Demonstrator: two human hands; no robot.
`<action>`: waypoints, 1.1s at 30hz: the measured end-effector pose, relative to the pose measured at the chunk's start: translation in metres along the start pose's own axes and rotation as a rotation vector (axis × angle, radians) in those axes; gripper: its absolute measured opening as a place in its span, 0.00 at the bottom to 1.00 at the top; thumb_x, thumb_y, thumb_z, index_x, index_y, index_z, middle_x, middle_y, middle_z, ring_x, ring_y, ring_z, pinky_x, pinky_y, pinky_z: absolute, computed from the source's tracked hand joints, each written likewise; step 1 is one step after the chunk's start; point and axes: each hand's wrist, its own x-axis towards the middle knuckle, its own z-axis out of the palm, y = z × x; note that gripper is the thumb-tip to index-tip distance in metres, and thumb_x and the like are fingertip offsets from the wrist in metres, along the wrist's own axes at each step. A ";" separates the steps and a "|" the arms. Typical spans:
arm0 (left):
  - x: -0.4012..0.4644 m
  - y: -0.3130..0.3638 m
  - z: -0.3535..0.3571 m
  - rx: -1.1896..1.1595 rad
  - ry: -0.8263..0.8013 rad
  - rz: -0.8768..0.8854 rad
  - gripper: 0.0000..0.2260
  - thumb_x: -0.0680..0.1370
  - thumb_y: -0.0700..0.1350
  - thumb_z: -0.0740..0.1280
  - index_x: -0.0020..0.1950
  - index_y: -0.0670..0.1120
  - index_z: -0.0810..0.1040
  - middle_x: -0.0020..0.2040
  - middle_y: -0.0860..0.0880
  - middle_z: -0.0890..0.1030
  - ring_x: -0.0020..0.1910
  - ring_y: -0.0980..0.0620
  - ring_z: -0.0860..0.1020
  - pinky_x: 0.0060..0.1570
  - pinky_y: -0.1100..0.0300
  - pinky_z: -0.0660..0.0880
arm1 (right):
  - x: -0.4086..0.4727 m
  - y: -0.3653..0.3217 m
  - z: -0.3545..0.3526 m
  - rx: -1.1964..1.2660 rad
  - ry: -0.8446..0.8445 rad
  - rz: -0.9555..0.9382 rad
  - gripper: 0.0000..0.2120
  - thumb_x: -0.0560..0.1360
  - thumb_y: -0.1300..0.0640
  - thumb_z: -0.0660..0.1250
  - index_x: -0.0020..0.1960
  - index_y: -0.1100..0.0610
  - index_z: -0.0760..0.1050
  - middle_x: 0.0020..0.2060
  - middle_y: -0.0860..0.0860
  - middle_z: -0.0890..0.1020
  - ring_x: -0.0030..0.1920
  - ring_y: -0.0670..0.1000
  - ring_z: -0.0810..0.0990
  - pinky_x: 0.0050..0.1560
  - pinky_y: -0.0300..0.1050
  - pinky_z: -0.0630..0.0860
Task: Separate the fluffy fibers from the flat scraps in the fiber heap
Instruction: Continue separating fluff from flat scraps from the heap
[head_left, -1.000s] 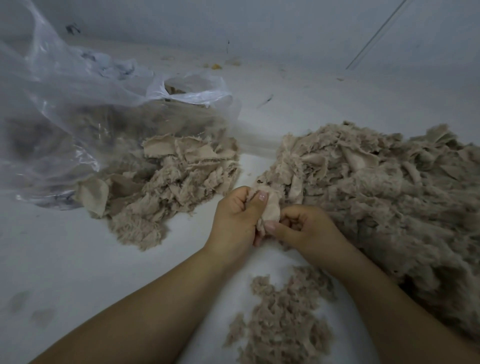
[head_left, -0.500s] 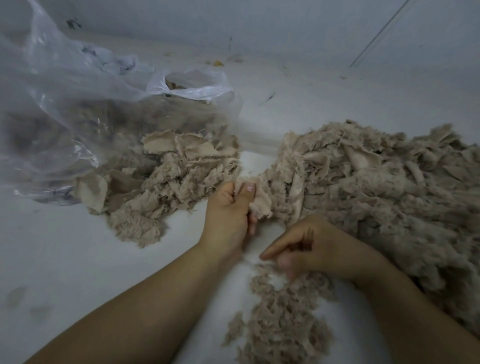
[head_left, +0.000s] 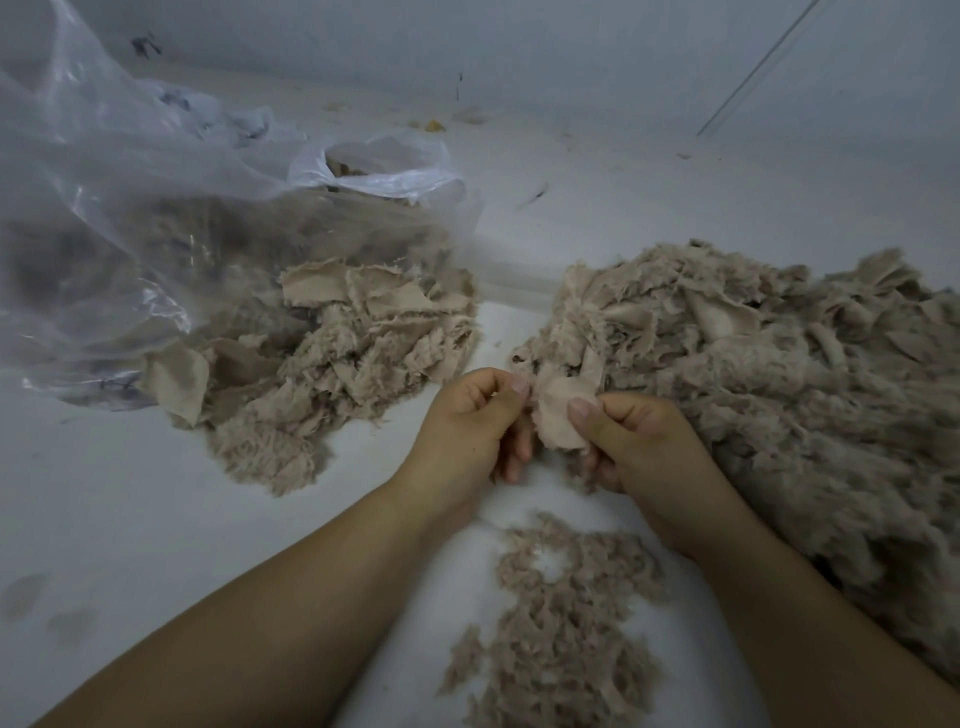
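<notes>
Pinched between both thumbs and curled fingers: one flat beige scrap (head_left: 558, 415), held just above the white surface (head_left: 130, 509). Left hand (head_left: 467, 431) gripping its left edge, right hand (head_left: 631, 441) its right edge and lower corner, thumb pressed on the smooth face. Fluffy underside of the scrap hard to make out beneath the fingers.

Directly behind and to the right, touching the right wrist: the large fiber heap (head_left: 753, 389), a tangle of fuzzy tufts and flat strips. Between the forearms, nearer the body: a small loose scatter of fluffy fibers (head_left: 561, 634). To the left, well apart from the hands: a second pile of flat scraps (head_left: 337, 358), partly spilling from under a clear plastic bag (head_left: 156, 208) with more of the same material inside.

Pale, dull surface under everything, faintly smudged at lower left. Beyond it, a grey-white wall (head_left: 571, 41) with a thin dark line (head_left: 753, 73) running diagonally at upper right. A few small specks of debris near the wall's base.
</notes>
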 end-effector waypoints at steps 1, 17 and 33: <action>0.000 0.000 0.001 0.018 -0.020 -0.008 0.11 0.81 0.47 0.65 0.40 0.44 0.76 0.26 0.44 0.74 0.20 0.50 0.68 0.21 0.64 0.65 | -0.001 0.000 0.000 0.000 -0.025 -0.019 0.19 0.75 0.49 0.66 0.37 0.64 0.78 0.24 0.50 0.75 0.22 0.43 0.67 0.23 0.34 0.65; 0.001 -0.002 -0.008 -0.083 0.023 -0.020 0.07 0.79 0.38 0.66 0.43 0.36 0.75 0.25 0.44 0.74 0.19 0.51 0.67 0.21 0.64 0.64 | -0.004 -0.001 0.000 0.028 -0.171 -0.098 0.04 0.73 0.61 0.71 0.39 0.58 0.82 0.26 0.47 0.79 0.25 0.40 0.73 0.26 0.31 0.71; 0.021 -0.008 0.001 1.001 0.134 0.168 0.15 0.73 0.46 0.72 0.58 0.51 0.75 0.49 0.54 0.76 0.45 0.52 0.75 0.42 0.59 0.70 | 0.001 0.003 -0.001 0.094 0.097 -0.129 0.13 0.79 0.66 0.64 0.47 0.52 0.83 0.36 0.51 0.84 0.27 0.41 0.72 0.27 0.32 0.69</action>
